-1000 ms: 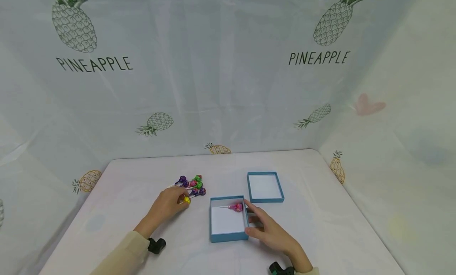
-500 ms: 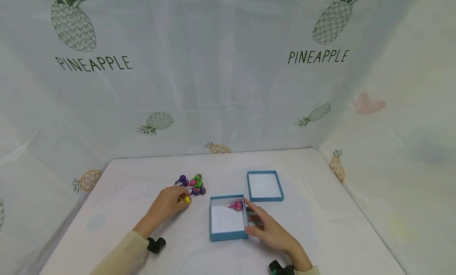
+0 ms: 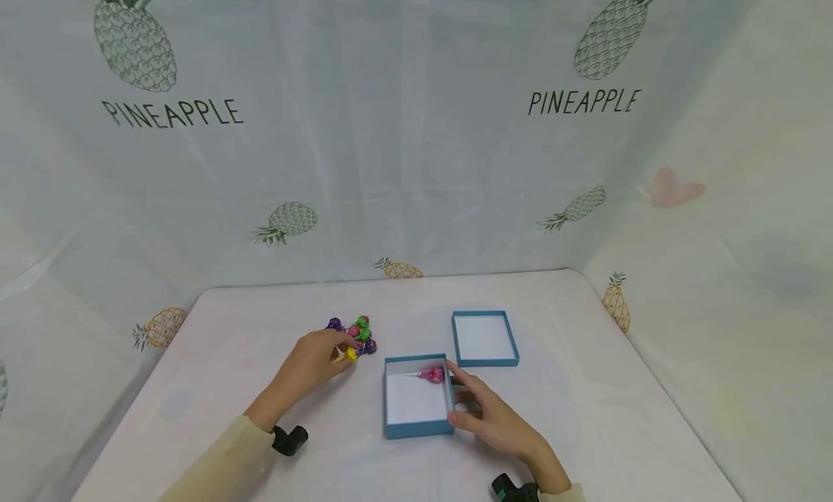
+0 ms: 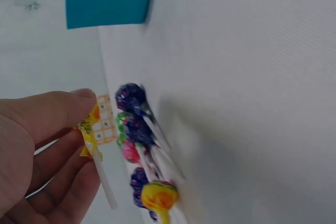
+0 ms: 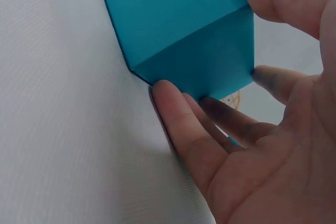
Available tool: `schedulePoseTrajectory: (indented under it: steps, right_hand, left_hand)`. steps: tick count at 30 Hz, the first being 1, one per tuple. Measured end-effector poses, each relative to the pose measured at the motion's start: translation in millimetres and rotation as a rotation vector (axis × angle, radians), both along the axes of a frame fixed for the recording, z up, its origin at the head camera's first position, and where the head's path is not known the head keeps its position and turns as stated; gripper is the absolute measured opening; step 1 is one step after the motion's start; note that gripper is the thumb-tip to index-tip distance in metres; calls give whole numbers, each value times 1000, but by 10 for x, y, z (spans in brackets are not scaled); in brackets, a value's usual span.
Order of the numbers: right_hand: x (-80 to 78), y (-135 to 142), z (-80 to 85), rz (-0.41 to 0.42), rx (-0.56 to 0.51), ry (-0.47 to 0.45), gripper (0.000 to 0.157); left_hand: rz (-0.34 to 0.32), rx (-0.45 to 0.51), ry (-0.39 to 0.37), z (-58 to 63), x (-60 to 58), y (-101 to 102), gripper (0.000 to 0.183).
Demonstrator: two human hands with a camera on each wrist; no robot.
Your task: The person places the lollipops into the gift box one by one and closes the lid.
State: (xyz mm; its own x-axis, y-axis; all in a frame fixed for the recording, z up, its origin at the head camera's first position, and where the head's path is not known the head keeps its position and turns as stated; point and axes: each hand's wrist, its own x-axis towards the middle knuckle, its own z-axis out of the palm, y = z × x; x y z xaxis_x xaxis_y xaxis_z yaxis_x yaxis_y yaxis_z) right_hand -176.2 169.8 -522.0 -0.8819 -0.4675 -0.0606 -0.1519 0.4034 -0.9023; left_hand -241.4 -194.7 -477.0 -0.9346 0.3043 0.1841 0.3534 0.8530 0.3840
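Note:
My left hand (image 3: pixel 311 361) pinches a lollipop in a yellow wrapper (image 4: pixel 89 132) between thumb and fingers, its white stick pointing down in the left wrist view. Just beyond that hand lies a cluster of lollipops in purple, green and pink wrappers (image 3: pixel 363 335), with another yellow-wrapped lollipop (image 4: pixel 159 196) among them in the left wrist view. My right hand (image 3: pixel 496 422) rests its fingertips and thumb against the right wall of a blue box (image 3: pixel 419 431). Inside the box a pink lollipop (image 3: pixel 432 375) lies near the back, its stick toward the left.
Behind the box, to the right, the blue-rimmed lid (image 3: pixel 484 339) lies with its white inside facing up. A white cloth (image 3: pixel 573 386) covers the table. Pineapple-printed sheeting (image 3: pixel 416 162) hangs at the back and sides.
My left hand has moved slightly away from me and to the right with the yellow lollipop, now overlapping more of the cluster. My right hand and the box have stayed put.

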Motion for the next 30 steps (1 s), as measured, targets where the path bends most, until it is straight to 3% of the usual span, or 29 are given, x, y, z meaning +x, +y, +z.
schedulePoseTrajectory:
  steps: [13, 30]
  right_hand:
    - [6, 1, 1, -2, -5, 1, 79]
    - [-6, -11, -39, -21, 13, -5, 79]
  left_hand:
    - [-33, 27, 37, 261, 28, 269, 28]
    - [-143, 84, 39, 439, 21, 641, 24]
